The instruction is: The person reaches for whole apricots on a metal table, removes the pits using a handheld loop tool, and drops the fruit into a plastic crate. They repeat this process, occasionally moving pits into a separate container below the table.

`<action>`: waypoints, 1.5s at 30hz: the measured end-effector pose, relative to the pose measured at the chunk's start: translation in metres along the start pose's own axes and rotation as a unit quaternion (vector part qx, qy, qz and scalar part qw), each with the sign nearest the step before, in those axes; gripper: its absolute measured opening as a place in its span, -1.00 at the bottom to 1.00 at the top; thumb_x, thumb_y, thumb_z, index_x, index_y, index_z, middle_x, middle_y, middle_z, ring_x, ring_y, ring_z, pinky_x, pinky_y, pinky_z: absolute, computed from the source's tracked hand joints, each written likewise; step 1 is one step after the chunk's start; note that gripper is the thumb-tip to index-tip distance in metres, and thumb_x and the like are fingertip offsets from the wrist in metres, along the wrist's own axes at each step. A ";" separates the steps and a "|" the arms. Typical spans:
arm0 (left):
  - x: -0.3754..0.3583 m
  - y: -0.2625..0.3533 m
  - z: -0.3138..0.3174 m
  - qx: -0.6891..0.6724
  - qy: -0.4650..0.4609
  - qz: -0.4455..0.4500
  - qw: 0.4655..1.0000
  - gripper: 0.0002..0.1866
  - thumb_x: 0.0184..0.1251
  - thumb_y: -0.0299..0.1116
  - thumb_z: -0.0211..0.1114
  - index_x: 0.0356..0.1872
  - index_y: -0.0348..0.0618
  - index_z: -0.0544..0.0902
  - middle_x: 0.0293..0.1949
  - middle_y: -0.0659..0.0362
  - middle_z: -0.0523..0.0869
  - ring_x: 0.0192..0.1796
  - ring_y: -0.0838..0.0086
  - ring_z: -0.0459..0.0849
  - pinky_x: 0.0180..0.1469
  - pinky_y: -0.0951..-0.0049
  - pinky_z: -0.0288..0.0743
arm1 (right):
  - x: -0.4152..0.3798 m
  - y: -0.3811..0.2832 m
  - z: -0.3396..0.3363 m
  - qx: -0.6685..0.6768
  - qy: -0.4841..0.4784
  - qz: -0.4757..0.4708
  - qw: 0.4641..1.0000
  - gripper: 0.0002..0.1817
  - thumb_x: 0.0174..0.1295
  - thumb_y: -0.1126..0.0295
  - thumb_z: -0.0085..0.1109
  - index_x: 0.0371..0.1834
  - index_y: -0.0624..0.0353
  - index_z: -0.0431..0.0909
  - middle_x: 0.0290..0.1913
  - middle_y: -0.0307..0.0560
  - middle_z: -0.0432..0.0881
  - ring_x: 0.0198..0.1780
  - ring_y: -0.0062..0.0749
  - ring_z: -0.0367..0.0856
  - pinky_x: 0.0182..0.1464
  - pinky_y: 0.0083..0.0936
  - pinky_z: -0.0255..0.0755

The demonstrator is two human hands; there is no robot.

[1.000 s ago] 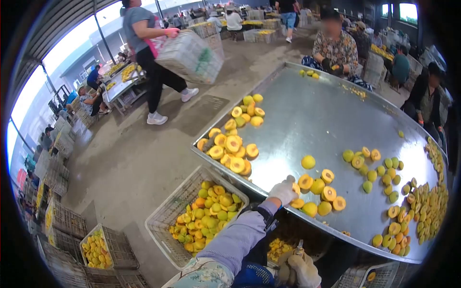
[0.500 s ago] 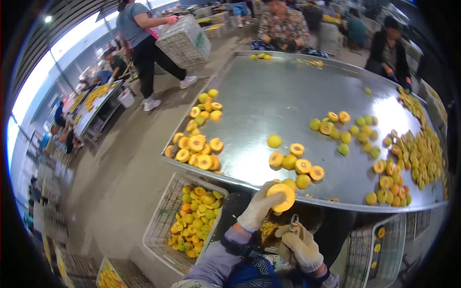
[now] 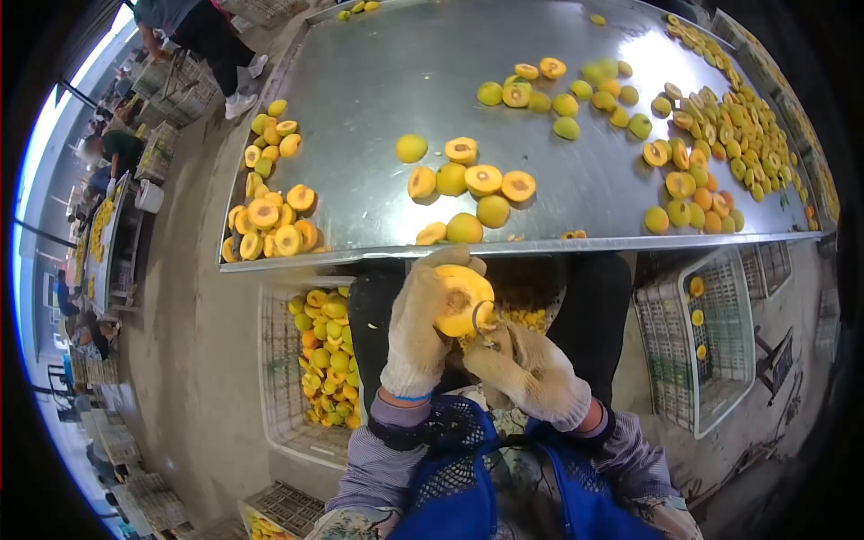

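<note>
My gloved left hand (image 3: 419,306) is closed around a halved yellow peach (image 3: 464,293), its cut face turned up towards me. A brown hollow or pit shows in the middle of that face. My right hand (image 3: 531,367), also gloved, grips a small pitting tool with a metal loop (image 3: 483,315). The loop touches the peach's lower right edge; the tool's handle is hidden in my fingers. Both hands are above my lap, just in front of the metal table (image 3: 378,162). Several peach halves (image 3: 483,180) lie on the table beyond them.
A crate of peach halves (image 3: 263,387) stands on the floor to the left. Another crate (image 3: 695,342) at the right has a few pieces inside. Yellow scraps (image 3: 526,319) lie below my hands. Peach piles (image 3: 270,225) line the table's left edge. A person (image 3: 193,36) stands beyond.
My left hand has drawn the peach half back from the table edge to my right hand, and the tool's loop now meets it. My view has tilted down. The person with the crate has moved.
</note>
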State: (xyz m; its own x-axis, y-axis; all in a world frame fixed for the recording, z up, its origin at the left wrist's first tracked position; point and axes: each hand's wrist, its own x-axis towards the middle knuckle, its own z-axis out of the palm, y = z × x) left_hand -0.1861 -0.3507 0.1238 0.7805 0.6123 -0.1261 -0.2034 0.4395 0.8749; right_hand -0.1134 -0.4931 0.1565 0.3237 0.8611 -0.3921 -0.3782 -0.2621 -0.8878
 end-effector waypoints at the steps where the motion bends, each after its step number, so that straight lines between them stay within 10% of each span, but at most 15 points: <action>1: -0.002 0.001 0.001 0.000 -0.001 -0.005 1.000 -0.50 0.56 0.00 -0.03 0.19 -0.27 0.43 0.00 -0.06 0.62 -0.04 0.26 0.67 0.01 0.32 0.61 | 0.001 -0.002 -0.001 -0.007 0.001 0.004 1.000 -0.76 0.34 0.19 0.14 -0.35 0.11 0.46 -0.60 -0.35 0.46 -0.57 -0.70 0.41 -0.48 -0.66 0.33; 11: -0.016 -0.002 0.022 0.096 -0.031 0.100 0.990 -0.53 0.54 -0.15 -0.01 0.22 -0.35 0.46 0.11 0.02 0.60 0.07 0.38 0.60 0.17 0.42 0.47 | -0.002 0.004 -0.003 -0.124 0.075 -0.033 0.989 -0.68 0.35 0.06 0.10 -0.32 0.10 0.51 -0.60 -0.29 0.56 -0.58 -0.60 0.51 -0.50 -0.57 0.36; 19: -0.010 0.013 0.022 0.271 -0.098 0.157 0.945 -0.57 0.47 -0.27 0.03 0.23 -0.32 0.46 0.19 0.00 0.54 0.07 0.35 0.61 0.14 0.41 0.49 | -0.006 -0.003 -0.013 0.087 -0.069 0.024 0.994 -0.73 0.37 0.16 0.10 -0.30 0.17 0.51 -0.62 -0.31 0.49 -0.58 -0.63 0.46 -0.51 -0.63 0.32; 24: -0.010 0.010 0.039 0.004 -0.040 0.050 0.998 -0.26 0.50 0.03 0.08 0.45 -0.34 0.16 0.21 -0.13 0.50 0.16 0.22 0.59 0.21 0.29 0.49 | -0.010 -0.011 -0.007 0.028 -0.062 0.037 0.997 -0.73 0.37 0.19 0.09 -0.34 0.18 0.48 -0.63 -0.30 0.49 -0.62 -0.63 0.43 -0.52 -0.62 0.30; 28: -0.008 0.005 0.025 -0.008 -0.010 0.013 1.000 -0.24 0.46 -0.11 0.15 0.49 -0.32 0.07 0.21 -0.11 0.50 0.23 0.20 0.55 0.27 0.29 0.45 | -0.007 -0.010 -0.011 0.046 0.023 0.016 0.999 -0.74 0.36 0.21 0.11 -0.34 0.19 0.47 -0.64 -0.29 0.50 -0.63 -0.63 0.41 -0.53 -0.61 0.29; 31: -0.010 0.015 0.009 0.183 -0.054 -0.117 0.975 -0.32 0.27 -0.48 0.15 0.44 -0.34 0.20 0.16 0.01 0.55 0.17 0.38 0.55 0.26 0.40 0.41 | -0.007 -0.006 -0.019 0.063 0.064 0.004 0.996 -0.76 0.34 0.23 0.10 -0.33 0.19 0.50 -0.64 -0.30 0.48 -0.63 -0.66 0.40 -0.55 -0.63 0.27; 40: -0.004 0.018 -0.030 -0.132 -0.192 -0.118 0.965 -0.44 0.22 -0.21 0.28 0.21 -0.29 0.45 0.29 -0.15 0.48 0.17 0.23 0.60 0.18 0.33 0.53 | -0.003 -0.010 -0.017 0.052 0.020 0.083 0.995 -0.75 0.25 0.29 0.15 -0.51 0.23 0.54 -0.68 -0.22 0.47 -0.70 -0.56 0.37 -0.64 -0.61 0.21; 45: -0.003 0.020 -0.024 -0.091 -0.225 -0.138 0.960 -0.38 0.04 -0.14 0.39 0.12 -0.27 0.51 0.26 -0.23 0.47 0.20 0.15 0.58 0.25 0.25 0.48 | 0.003 -0.006 -0.016 0.049 -0.063 0.100 0.992 -0.78 0.24 0.25 0.16 -0.39 0.19 0.52 -0.67 -0.24 0.48 -0.67 -0.58 0.41 -0.60 -0.65 0.24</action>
State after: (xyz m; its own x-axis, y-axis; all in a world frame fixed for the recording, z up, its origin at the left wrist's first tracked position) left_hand -0.2071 -0.3283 0.1299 0.9875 0.1283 -0.0914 -0.0198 0.6768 0.7359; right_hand -0.0966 -0.4961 0.1566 0.1259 0.8453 -0.5193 -0.5092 -0.3942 -0.7651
